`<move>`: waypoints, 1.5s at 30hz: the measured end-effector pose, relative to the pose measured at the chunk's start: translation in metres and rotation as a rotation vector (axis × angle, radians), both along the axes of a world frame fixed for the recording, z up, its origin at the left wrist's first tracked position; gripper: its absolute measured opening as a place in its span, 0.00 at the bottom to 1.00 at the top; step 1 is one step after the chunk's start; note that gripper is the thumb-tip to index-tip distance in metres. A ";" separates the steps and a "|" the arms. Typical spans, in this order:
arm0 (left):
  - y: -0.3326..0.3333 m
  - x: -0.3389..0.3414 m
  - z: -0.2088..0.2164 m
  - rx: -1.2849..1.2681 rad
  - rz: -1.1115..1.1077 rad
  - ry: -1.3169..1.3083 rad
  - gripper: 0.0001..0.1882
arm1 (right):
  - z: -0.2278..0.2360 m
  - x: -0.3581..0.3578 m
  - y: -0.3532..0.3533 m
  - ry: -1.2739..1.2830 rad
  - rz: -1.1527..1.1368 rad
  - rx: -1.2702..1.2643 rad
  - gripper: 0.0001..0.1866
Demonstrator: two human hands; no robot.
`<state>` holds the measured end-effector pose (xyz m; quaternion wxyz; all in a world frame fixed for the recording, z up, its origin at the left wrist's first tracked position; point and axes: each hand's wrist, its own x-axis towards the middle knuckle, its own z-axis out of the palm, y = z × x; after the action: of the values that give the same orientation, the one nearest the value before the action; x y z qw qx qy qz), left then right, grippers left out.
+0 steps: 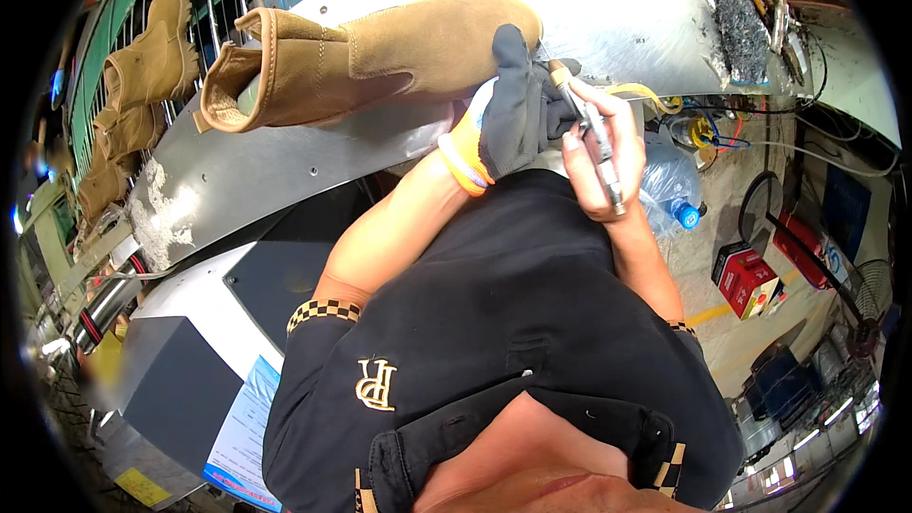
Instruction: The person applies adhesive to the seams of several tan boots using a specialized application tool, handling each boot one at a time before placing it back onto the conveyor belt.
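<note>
A tan suede boot [408, 43] lies along the metal worktop, its open shaft toward the left and its other end by my hands. My left hand [508, 119], in a dark grey and orange glove, grips that right end, with the thumb pressed on the suede; its other fingers are partly hidden. Bare and closed, my right hand [617, 147] holds a pen-shaped metal tool [597, 133] with a copper-coloured tip. The tip points up and left, close to the gloved fingers and the boot's end. Whether it touches the boot I cannot tell.
Several tan boots [152, 62] stand on a wire rack at the left. The curved metal worktop [313, 166] spans the front, with a dark, crusted patch [736, 33] at its right. A clear plastic bottle [670, 185], cables and a red box [746, 277] are at the right.
</note>
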<state>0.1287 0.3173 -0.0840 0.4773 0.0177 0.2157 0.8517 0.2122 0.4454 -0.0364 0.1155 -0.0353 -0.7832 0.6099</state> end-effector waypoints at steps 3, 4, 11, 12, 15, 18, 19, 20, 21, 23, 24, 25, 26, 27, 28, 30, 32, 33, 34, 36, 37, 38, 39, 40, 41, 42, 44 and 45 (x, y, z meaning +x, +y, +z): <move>0.004 -0.004 -0.002 -0.141 0.052 0.093 0.38 | -0.009 0.001 -0.006 0.009 -0.012 -0.009 0.27; 0.007 -0.010 0.010 -0.177 0.071 0.140 0.38 | -0.013 0.000 -0.004 -0.012 -0.005 -0.018 0.27; -0.072 -0.016 0.067 -0.801 -0.250 1.460 0.34 | -0.007 0.001 0.056 -0.104 0.191 -0.703 0.27; -0.096 -0.020 0.095 -0.711 -0.228 1.624 0.40 | -0.009 0.002 0.066 -0.027 0.131 -0.642 0.27; -0.172 -0.038 0.147 -0.516 -0.063 1.224 0.37 | -0.008 -0.004 0.101 0.063 -0.083 -0.485 0.26; -0.189 -0.061 0.172 -1.011 0.630 1.234 0.30 | -0.012 -0.027 0.138 0.198 -0.236 -0.439 0.27; -0.186 -0.079 0.175 -1.150 0.515 1.393 0.30 | -0.011 -0.038 0.146 0.236 -0.293 -0.401 0.28; -0.205 -0.079 0.163 -1.238 0.322 1.385 0.31 | -0.009 -0.046 0.153 0.245 -0.321 -0.388 0.28; -0.219 -0.078 0.152 -1.320 0.124 1.376 0.32 | -0.013 -0.056 0.158 0.276 -0.326 -0.418 0.29; -0.209 -0.070 0.163 -1.403 0.085 1.465 0.30 | -0.027 -0.067 0.164 0.290 -0.361 -0.458 0.29; -0.195 -0.068 0.171 -1.382 0.058 1.451 0.25 | -0.022 -0.071 0.161 0.256 -0.393 -0.440 0.29; -0.180 -0.067 0.176 -1.360 0.030 1.437 0.20 | -0.022 -0.069 0.161 0.263 -0.391 -0.411 0.29; -0.176 -0.069 0.171 -1.347 0.067 1.378 0.15 | -0.023 -0.063 0.160 0.270 -0.392 -0.381 0.29; -0.176 -0.066 0.168 -1.361 0.105 1.318 0.11 | -0.025 -0.062 0.158 0.276 -0.379 -0.373 0.29; -0.169 -0.063 0.160 -1.395 0.266 1.307 0.08 | -0.024 -0.062 0.161 0.291 -0.377 -0.367 0.29; -0.149 -0.061 0.156 -1.413 0.410 1.353 0.09 | -0.021 -0.059 0.164 0.257 -0.370 -0.416 0.29; -0.129 -0.080 0.143 -1.349 0.517 1.269 0.10 | -0.022 -0.057 0.165 0.257 -0.364 -0.471 0.28; -0.118 -0.098 0.135 -1.311 0.543 1.266 0.10 | -0.026 -0.057 0.165 0.270 -0.363 -0.466 0.29; -0.093 -0.117 0.134 -1.135 0.576 0.935 0.09 | -0.028 -0.059 0.164 0.271 -0.363 -0.459 0.29; -0.030 -0.170 0.118 -0.642 0.651 0.579 0.12 | -0.028 -0.062 0.162 0.262 -0.360 -0.461 0.29; 0.016 -0.192 0.127 -0.617 0.597 0.748 0.11 | -0.029 -0.062 0.163 0.251 -0.366 -0.454 0.29; 0.049 -0.216 0.130 -0.594 0.565 0.732 0.13 | -0.028 -0.064 0.162 0.245 -0.360 -0.453 0.29; 0.102 -0.229 0.140 -0.663 0.634 0.659 0.17 | -0.028 -0.065 0.165 0.241 -0.367 -0.442 0.30; 0.136 -0.262 0.130 -0.714 0.606 0.840 0.19 | -0.026 -0.065 0.167 0.250 -0.385 -0.456 0.30; 0.177 -0.267 0.134 -0.652 0.520 0.729 0.17 | -0.028 -0.064 0.170 0.263 -0.406 -0.440 0.30; 0.202 -0.300 0.106 -0.679 0.508 0.749 0.19 | -0.029 -0.065 0.170 0.279 -0.402 -0.434 0.30; 0.231 -0.341 0.075 -0.815 0.584 1.149 0.23 | -0.024 -0.066 0.165 0.266 -0.407 -0.451 0.30; 0.221 -0.354 0.072 -0.816 0.548 1.171 0.26 | -0.023 -0.068 0.162 0.266 -0.413 -0.431 0.30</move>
<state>-0.2254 0.5387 -0.0121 0.0253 0.2344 0.7277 0.6441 0.1442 0.6075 -0.0596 0.3279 -0.1371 -0.5903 0.7247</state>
